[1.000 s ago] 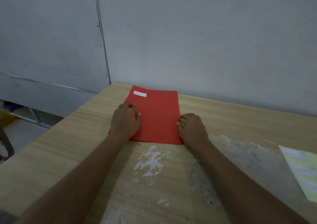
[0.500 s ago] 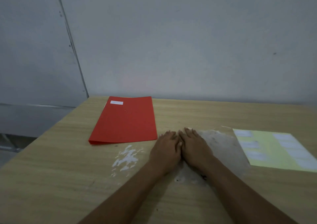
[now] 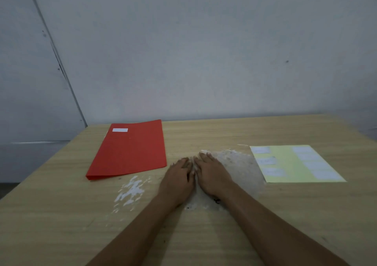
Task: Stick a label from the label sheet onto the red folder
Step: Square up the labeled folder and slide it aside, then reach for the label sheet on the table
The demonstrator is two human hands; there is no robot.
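Observation:
The red folder (image 3: 130,150) lies closed on the wooden table (image 3: 204,235), far left. A small white label (image 3: 120,130) sticks near its far left corner. The pale yellow label sheet (image 3: 293,163) with several white labels lies flat at the right. Between them my left hand (image 3: 179,179) and my right hand (image 3: 212,174) rest palm down on the table, side by side and touching, fingers flat and together. Neither hand holds anything, and neither touches the folder or the sheet.
White scuffed patches (image 3: 132,190) mark the tabletop in front of the folder and under my hands. A grey wall (image 3: 204,51) rises right behind the table. The table's left edge drops off beyond the folder.
My hands left the folder's two sides and came together on the table to its right. The view swung right, bringing the whole label sheet into sight. Since half a second ago they stay still.

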